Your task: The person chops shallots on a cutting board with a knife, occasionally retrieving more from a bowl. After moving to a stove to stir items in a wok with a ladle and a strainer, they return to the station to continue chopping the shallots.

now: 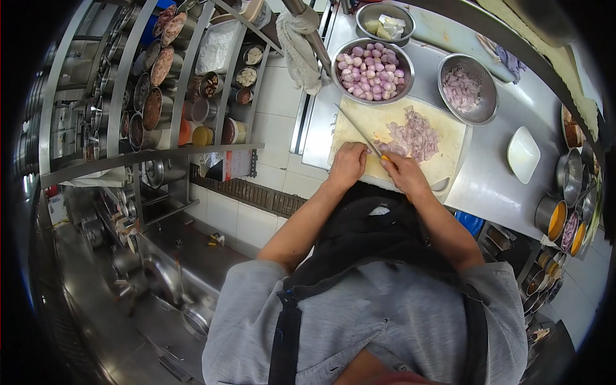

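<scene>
My right hand [405,174] is wrapped round the yellow handle of a kitchen knife [357,129], whose long blade points away to the upper left over the cutting board [449,128]. To the left of the blade, my left hand [348,163] rests at the board's near edge with fingers curled in. Whatever those fingers hold, if anything, is hidden. Sliced shallots [416,135] lie in a loose pile just beyond both hands. At the board's far edge stands a metal bowl full of whole peeled shallots [374,70].
A colander [493,102] with sliced shallots stands right of the board. Behind is a smaller bowl [366,13] with pale pieces. A white dish [523,154] sits on the steel counter [487,199]. A rack [183,83] of food containers is at left; a cloth [298,51] hangs from a post.
</scene>
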Demonstrator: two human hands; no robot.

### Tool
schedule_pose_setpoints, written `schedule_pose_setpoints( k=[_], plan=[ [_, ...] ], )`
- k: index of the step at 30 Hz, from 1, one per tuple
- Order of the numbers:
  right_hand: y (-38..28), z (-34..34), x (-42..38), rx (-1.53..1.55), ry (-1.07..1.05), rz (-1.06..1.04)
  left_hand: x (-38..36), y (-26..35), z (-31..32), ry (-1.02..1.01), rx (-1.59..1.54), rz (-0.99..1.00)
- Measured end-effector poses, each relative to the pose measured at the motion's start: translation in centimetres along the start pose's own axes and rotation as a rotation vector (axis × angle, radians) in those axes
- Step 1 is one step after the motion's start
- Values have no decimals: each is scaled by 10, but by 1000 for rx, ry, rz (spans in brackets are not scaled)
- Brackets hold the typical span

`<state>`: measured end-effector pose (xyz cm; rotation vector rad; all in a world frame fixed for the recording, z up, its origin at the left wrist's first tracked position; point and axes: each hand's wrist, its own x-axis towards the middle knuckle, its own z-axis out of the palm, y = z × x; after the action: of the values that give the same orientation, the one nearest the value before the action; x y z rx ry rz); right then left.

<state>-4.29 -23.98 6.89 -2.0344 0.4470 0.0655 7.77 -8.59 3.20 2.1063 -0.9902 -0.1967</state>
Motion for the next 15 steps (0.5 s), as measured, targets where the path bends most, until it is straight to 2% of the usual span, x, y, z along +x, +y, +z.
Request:
schedule_pose_setpoints(
  k=[9, 15],
  plan=[
    [6, 9, 7, -65, -28, -41, -1, 0, 0, 28, -16, 19],
    [-1, -6, -5, 7, -28, 43, -1, 2, 1, 33, -33, 0]
  ],
)
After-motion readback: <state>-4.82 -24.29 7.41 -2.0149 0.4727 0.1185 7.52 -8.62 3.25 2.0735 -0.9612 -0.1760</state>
